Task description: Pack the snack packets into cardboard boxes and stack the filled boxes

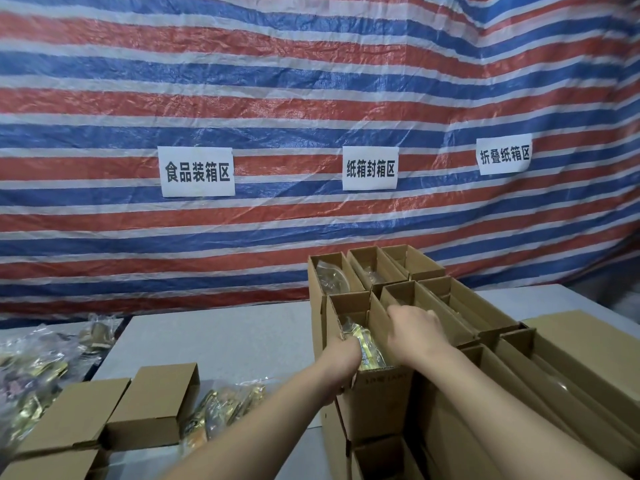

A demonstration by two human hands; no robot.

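An open cardboard box [377, 400] stands upright on top of a stack, with gold snack packets [367, 348] showing inside it. My left hand [341, 360] grips the box's near left edge. My right hand [414, 327] is closed over its right wall, fingers curled over the rim. Behind it stand more open boxes [346, 268]; the nearest one holds clear-wrapped packets [330, 277]. Loose snack packets [221, 407] lie on the grey table [221, 337] to the left.
Two closed cardboard boxes [152, 407] lie at the lower left. A heap of bagged snacks [31, 372] fills the far left. Long open boxes [561, 382] crowd the right side. A striped tarpaulin [311, 98] with paper signs hangs behind the table.
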